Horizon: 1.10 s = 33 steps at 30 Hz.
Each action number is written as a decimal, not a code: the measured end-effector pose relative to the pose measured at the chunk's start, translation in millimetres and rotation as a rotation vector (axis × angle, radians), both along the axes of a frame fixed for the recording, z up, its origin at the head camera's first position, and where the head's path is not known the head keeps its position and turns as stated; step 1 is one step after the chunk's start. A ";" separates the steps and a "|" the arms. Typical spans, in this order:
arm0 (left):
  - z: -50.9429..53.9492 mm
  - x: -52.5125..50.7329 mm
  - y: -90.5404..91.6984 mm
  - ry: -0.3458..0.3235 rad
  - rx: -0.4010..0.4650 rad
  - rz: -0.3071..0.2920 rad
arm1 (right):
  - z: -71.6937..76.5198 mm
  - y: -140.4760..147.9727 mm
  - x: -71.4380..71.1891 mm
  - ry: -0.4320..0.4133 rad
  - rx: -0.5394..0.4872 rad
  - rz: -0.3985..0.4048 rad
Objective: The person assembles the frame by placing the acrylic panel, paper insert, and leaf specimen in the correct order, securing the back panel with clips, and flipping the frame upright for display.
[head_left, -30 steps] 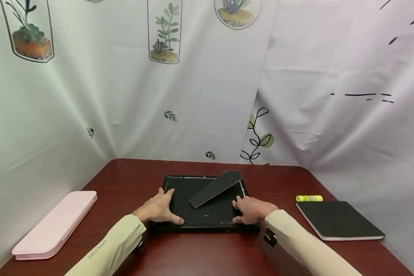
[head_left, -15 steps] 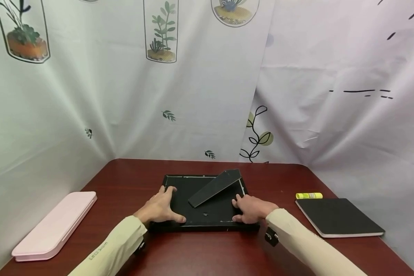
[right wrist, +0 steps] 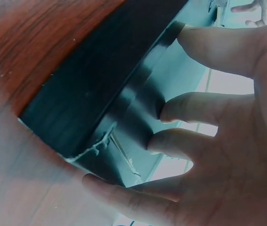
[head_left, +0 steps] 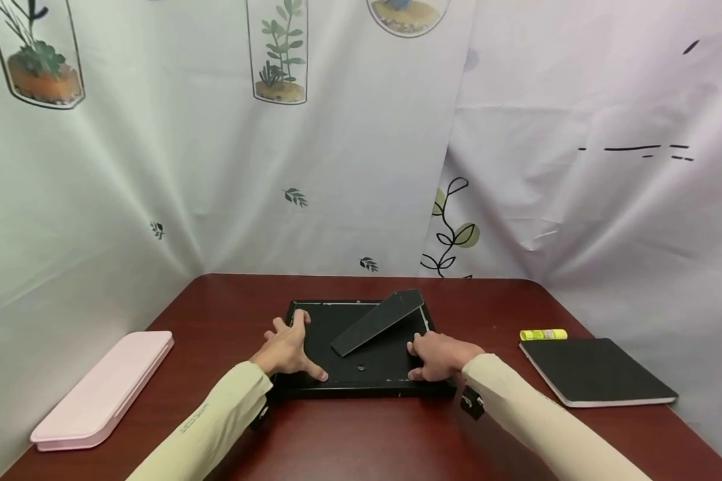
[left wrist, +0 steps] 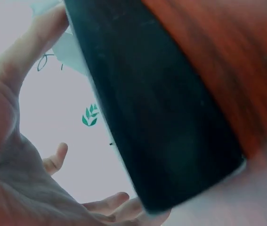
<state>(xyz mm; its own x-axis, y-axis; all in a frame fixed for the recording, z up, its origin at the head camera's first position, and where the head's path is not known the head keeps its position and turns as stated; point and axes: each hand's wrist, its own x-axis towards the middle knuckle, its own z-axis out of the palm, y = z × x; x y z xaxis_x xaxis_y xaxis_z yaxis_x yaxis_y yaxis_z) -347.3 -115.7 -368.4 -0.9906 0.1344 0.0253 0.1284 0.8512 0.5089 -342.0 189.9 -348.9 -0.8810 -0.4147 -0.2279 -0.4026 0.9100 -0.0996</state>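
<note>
A black picture frame [head_left: 378, 363] lies face down on the table, its black easel stand [head_left: 378, 323] lifted at a slant from the back panel. At the frame's left side my left hand [head_left: 289, 351] spreads wide, thumb on the near part and fingers toward the far left edge. The left wrist view has the thumb touching the frame's side [left wrist: 157, 113], with other fingers by a corner. My right hand [head_left: 440, 356] rests on the frame's right side. In the right wrist view its fingertips touch the back panel inside the rim [right wrist: 109, 61], one finger lying by the outer corner.
A pink case [head_left: 105, 391] lies at the table's left. On the right are a black notebook [head_left: 595, 371] and a yellow glue stick [head_left: 543, 334] just behind it. A white printed curtain [head_left: 361, 153] hangs behind the dark red table [head_left: 349, 441].
My left hand has shifted slightly away from me along the frame's left side, its fingers reaching higher. The right hand keeps its place, and the frame and stand look unmoved.
</note>
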 end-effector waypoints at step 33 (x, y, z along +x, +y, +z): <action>-6.5 -46.8 -57.4 0.008 0.024 -0.152 | -5.8 13.3 -1.7 0.009 -0.113 -0.006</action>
